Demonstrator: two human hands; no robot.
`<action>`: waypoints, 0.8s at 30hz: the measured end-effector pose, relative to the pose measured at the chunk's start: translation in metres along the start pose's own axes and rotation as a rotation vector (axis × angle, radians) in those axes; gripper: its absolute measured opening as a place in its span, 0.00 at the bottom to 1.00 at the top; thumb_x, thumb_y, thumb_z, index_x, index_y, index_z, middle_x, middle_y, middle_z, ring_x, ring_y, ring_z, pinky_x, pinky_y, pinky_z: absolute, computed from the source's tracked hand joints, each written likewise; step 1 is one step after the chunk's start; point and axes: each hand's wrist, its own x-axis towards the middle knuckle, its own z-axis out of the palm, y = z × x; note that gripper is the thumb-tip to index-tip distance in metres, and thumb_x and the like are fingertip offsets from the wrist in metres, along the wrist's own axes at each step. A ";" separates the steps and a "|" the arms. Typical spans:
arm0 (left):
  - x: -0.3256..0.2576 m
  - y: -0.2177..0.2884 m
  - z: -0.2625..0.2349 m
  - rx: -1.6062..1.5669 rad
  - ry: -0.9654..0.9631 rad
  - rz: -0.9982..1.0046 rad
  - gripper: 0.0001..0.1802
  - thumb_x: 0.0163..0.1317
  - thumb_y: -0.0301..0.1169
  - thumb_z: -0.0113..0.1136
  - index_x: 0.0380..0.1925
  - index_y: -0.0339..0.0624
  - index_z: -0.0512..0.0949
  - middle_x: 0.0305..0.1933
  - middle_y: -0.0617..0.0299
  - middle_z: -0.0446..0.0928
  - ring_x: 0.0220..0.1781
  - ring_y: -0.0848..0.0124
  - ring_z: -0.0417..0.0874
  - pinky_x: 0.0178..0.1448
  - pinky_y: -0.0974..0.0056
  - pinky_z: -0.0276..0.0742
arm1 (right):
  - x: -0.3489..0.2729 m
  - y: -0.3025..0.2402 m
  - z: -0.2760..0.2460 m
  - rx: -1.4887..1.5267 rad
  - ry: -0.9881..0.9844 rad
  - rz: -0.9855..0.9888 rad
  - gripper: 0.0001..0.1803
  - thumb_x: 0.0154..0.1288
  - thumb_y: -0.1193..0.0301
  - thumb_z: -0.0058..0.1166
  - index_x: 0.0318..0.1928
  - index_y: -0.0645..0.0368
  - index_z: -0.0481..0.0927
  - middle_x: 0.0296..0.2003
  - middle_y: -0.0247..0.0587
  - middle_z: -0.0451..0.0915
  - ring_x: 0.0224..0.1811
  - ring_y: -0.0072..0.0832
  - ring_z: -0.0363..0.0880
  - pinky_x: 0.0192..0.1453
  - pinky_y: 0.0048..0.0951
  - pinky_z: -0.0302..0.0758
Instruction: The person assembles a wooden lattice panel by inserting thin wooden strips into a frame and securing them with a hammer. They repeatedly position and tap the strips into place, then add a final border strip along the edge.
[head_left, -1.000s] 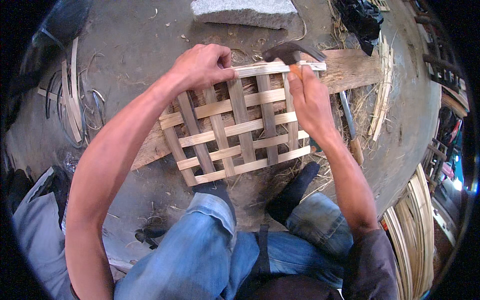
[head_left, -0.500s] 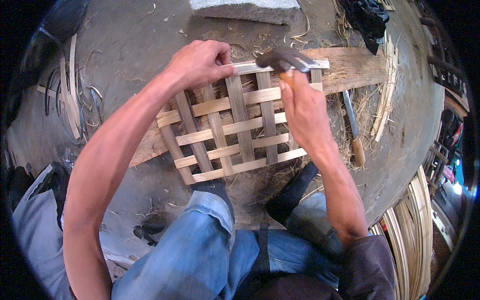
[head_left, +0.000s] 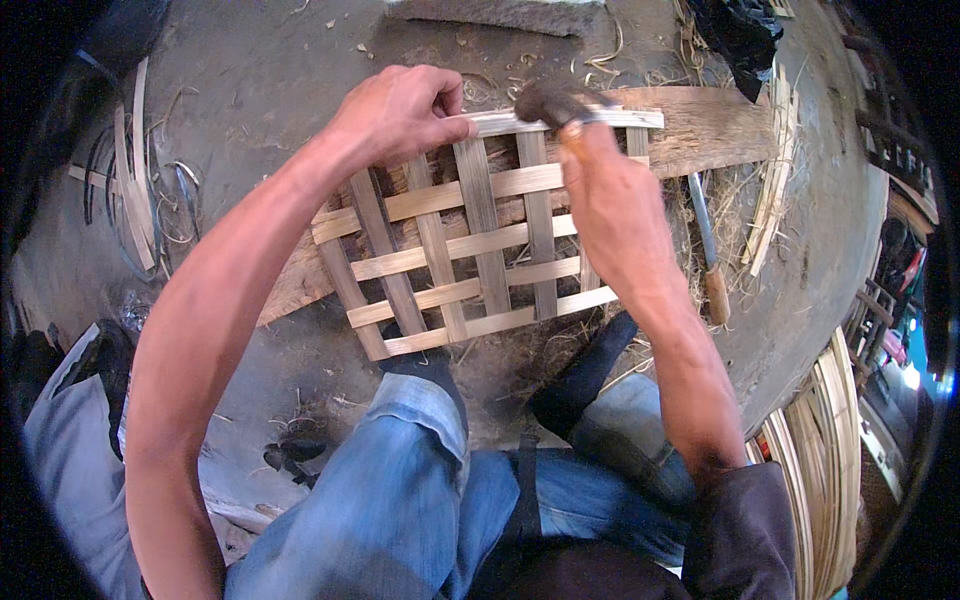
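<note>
A panel of flat strips woven in an open grid point(head_left: 490, 240) lies tilted in front of me, partly over a rough wooden board point(head_left: 710, 128). Pale strips cross darker ones. My left hand point(head_left: 405, 112) pinches the far edge strip of the panel at its left part. In my right hand point(head_left: 615, 200) is a hammer point(head_left: 558, 106), gripped by its orange-brown handle. The hammer head is at the far edge strip, right of my left hand; blur hides whether it touches. My right hand covers part of the panel's right side.
A long tool with a wooden handle point(head_left: 716, 295) lies on the floor at right. Loose strips point(head_left: 775, 180) lie beyond it, others point(head_left: 130, 180) at far left. A stone block point(head_left: 500, 14) sits at the back. Bundled strips point(head_left: 825, 450) stand at lower right.
The hammer and right hand have shifted slightly, and the hammer head has turned a little. My left hand keeps its pinch on the edge strip. The whole view has shifted a little.
</note>
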 end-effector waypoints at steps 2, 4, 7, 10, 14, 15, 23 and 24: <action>0.000 -0.003 0.001 -0.001 0.011 0.016 0.18 0.57 0.48 0.66 0.32 0.44 0.80 0.33 0.58 0.84 0.39 0.60 0.85 0.43 0.54 0.78 | -0.005 -0.002 -0.003 0.085 0.177 -0.092 0.11 0.74 0.66 0.45 0.46 0.63 0.68 0.23 0.64 0.78 0.30 0.62 0.79 0.32 0.59 0.72; 0.003 0.001 0.002 0.016 0.017 0.030 0.18 0.57 0.48 0.66 0.32 0.44 0.80 0.33 0.58 0.84 0.39 0.60 0.85 0.43 0.53 0.78 | -0.007 0.011 0.006 0.046 0.105 -0.038 0.12 0.73 0.66 0.46 0.47 0.63 0.69 0.24 0.63 0.78 0.30 0.60 0.80 0.32 0.57 0.73; 0.001 0.000 0.002 0.025 -0.001 0.012 0.19 0.58 0.49 0.66 0.32 0.44 0.80 0.32 0.58 0.84 0.39 0.60 0.85 0.43 0.53 0.78 | -0.003 0.007 -0.001 0.011 -0.027 0.065 0.13 0.73 0.66 0.47 0.47 0.63 0.68 0.25 0.62 0.79 0.31 0.60 0.80 0.32 0.56 0.74; 0.003 -0.004 0.003 0.028 0.026 0.071 0.19 0.58 0.49 0.66 0.31 0.44 0.80 0.32 0.58 0.84 0.38 0.61 0.85 0.43 0.54 0.78 | -0.013 0.020 0.010 0.062 0.116 -0.088 0.13 0.74 0.64 0.46 0.45 0.63 0.67 0.25 0.63 0.79 0.31 0.62 0.79 0.32 0.57 0.73; 0.005 -0.001 0.000 -0.002 -0.017 0.029 0.19 0.57 0.49 0.67 0.30 0.43 0.80 0.31 0.58 0.83 0.36 0.61 0.85 0.43 0.55 0.78 | -0.005 0.020 0.009 -0.025 -0.048 0.022 0.12 0.73 0.65 0.48 0.42 0.62 0.66 0.24 0.61 0.79 0.31 0.60 0.80 0.33 0.56 0.74; 0.005 -0.003 0.001 -0.005 -0.019 0.033 0.19 0.57 0.49 0.67 0.30 0.43 0.80 0.30 0.58 0.83 0.36 0.61 0.85 0.43 0.55 0.78 | -0.005 0.018 0.006 -0.019 -0.019 -0.027 0.12 0.73 0.65 0.47 0.42 0.62 0.66 0.24 0.61 0.79 0.31 0.59 0.80 0.33 0.56 0.75; 0.007 -0.009 0.005 -0.077 -0.027 0.077 0.20 0.58 0.49 0.67 0.29 0.42 0.80 0.29 0.57 0.83 0.34 0.62 0.84 0.43 0.57 0.77 | -0.005 0.016 -0.003 -0.018 -0.029 -0.035 0.12 0.72 0.65 0.48 0.45 0.62 0.69 0.26 0.62 0.80 0.32 0.59 0.81 0.35 0.55 0.75; 0.007 -0.008 0.003 -0.070 -0.019 0.084 0.20 0.58 0.49 0.67 0.29 0.41 0.80 0.29 0.57 0.83 0.34 0.62 0.84 0.43 0.57 0.77 | -0.008 0.018 -0.002 0.001 0.017 -0.087 0.12 0.72 0.65 0.48 0.45 0.62 0.68 0.26 0.62 0.80 0.32 0.59 0.81 0.35 0.55 0.75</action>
